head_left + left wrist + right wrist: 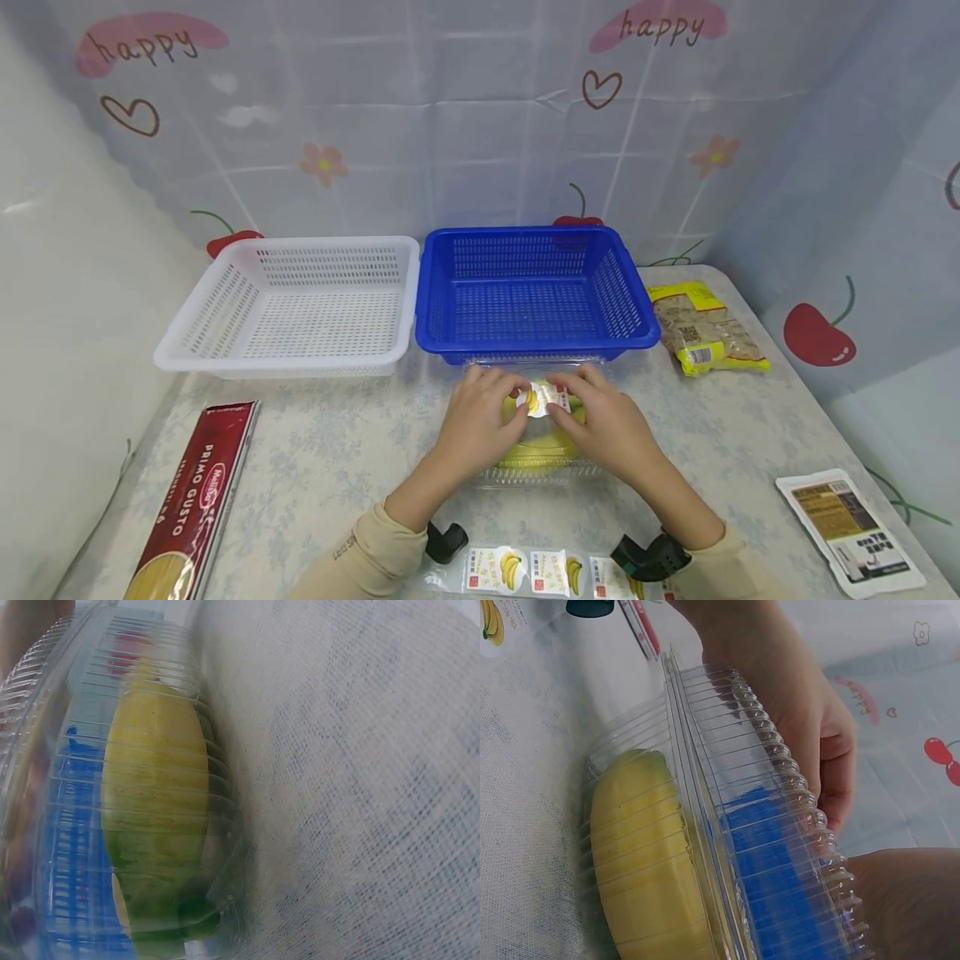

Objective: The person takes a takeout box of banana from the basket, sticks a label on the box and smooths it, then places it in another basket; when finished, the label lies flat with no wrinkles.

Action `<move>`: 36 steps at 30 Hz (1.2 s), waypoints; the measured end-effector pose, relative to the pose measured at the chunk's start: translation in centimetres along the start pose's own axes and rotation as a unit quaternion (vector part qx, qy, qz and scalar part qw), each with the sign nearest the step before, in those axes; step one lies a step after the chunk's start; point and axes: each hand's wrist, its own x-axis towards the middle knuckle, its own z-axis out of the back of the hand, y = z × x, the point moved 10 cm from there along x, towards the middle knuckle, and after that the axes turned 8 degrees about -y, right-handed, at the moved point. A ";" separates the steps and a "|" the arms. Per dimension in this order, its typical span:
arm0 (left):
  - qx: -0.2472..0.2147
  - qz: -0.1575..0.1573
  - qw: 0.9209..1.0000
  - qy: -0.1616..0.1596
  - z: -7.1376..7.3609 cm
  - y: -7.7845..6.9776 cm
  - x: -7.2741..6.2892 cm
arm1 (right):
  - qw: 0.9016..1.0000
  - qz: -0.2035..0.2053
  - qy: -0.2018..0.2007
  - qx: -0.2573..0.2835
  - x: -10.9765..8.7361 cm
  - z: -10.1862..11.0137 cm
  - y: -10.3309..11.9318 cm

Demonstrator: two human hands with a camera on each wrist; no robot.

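In the head view, a clear plastic clamshell box sits closed in front of the blue basket, with yellow-green bananas inside. My left hand holds the left edge of a white banana label sticker between thumb and fingers, over the lid. At the label's other edge, my right hand pinches it the same way. Through the box's ribbed side, the left wrist view shows a banana, green at one end. The right wrist view shows another stretch of banana behind the clear wall.
Behind stand a white basket and a blue basket. A strip of banana labels lies at the near edge. A red spaghetti pack is at left; a yellow-edged bag and a white pouch are at right.
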 end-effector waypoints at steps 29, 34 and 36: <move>-0.037 0.002 0.998 -0.052 1.1 0.5 -0.5 | 0.999 0.002 0.006 0.051 -0.4 1.2 -0.4; -0.041 0.006 0.998 -0.051 1.0 0.6 -0.5 | 0.999 -0.003 0.005 0.052 -0.5 1.2 -0.6; -0.041 0.002 0.998 -0.056 1.1 0.5 -0.5 | 0.999 0.003 0.003 0.048 -0.5 1.2 -0.5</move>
